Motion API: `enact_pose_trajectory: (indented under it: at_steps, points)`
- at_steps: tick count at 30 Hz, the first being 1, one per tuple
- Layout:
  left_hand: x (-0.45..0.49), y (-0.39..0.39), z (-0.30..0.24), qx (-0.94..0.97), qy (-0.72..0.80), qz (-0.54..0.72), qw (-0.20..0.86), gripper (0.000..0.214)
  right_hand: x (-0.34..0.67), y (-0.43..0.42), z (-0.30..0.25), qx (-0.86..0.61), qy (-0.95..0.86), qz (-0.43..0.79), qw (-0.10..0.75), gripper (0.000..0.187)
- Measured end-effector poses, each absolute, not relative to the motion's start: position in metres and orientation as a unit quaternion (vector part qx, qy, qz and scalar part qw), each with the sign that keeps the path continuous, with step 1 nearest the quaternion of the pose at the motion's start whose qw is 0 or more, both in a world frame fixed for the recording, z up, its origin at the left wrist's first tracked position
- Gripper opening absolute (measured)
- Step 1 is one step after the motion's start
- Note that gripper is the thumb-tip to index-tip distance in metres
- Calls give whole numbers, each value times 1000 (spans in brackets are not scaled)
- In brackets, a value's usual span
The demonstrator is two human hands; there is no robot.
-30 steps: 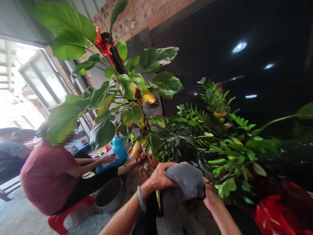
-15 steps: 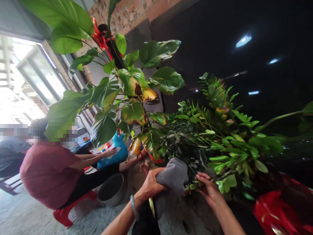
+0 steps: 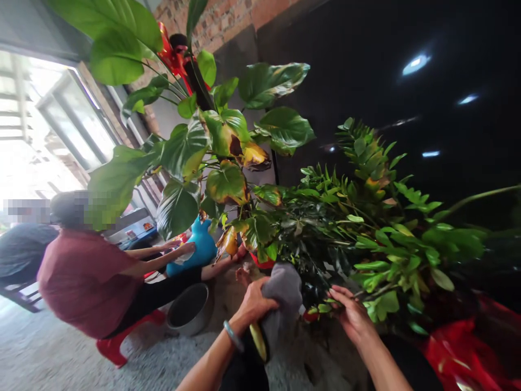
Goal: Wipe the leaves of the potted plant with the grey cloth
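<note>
Grey cloth (image 3: 285,290) in left hand (image 3: 253,304) (no legible writing)

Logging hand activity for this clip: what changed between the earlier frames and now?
The right hand let go of the grey cloth and moved right to the leafy stems. The left hand kept hold of the cloth. The seated person in red stayed put.
</note>
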State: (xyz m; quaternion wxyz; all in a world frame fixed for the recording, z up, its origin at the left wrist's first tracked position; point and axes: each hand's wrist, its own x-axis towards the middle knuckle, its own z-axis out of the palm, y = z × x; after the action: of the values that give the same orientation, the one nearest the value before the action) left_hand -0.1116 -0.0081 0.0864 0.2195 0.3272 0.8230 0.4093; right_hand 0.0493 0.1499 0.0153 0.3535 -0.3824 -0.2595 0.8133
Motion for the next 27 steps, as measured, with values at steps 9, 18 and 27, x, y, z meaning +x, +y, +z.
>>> enact_pose_trajectory:
  at_steps: [9, 18, 27]
  points:
    - [-121, -21, 99, 325, 809, 435, 225, 46, 52, 148, 21, -383, -243, 817, 357, 33]
    - [-101, -1, 125, 377, 734, 529, 196, 56, 64, 153, 27, -412, -226, 809, 353, 28]
    - [-92, 46, 79, 470, 767, 422, 112, 52, 71, 154, 23, -441, -267, 793, 325, 25]
